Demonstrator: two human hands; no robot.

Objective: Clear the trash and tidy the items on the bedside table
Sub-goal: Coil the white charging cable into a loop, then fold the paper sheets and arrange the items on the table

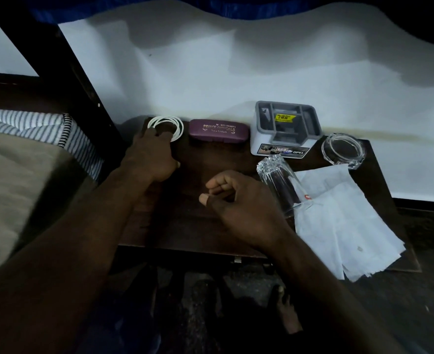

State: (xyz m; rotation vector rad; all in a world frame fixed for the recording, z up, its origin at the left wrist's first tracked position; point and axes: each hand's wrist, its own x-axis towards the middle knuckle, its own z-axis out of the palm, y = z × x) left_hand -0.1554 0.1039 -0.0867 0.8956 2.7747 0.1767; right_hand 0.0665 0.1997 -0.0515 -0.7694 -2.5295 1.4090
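On the dark wooden bedside table (pixel 185 226), a coiled white cable (pixel 177 123) lies at the back left. My left hand (pixel 152 154) rests on the coil, fingertips touching its near side. A purple spectacle case (pixel 218 130) sits just right of the coil. My right hand (pixel 238 203) hovers over the table's middle, fingers loosely curled and holding nothing. A clear drinking glass (pixel 278 181) lies on its side to the right of that hand, partly on white paper sheets (pixel 338 221).
A grey desk organiser (pixel 286 126) stands at the back against the white wall. A glass ashtray (pixel 343 152) sits at the back right. A bed with striped and beige bedding (pixel 24 159) borders the table's left. My bare feet (pixel 287 310) show on the floor below.
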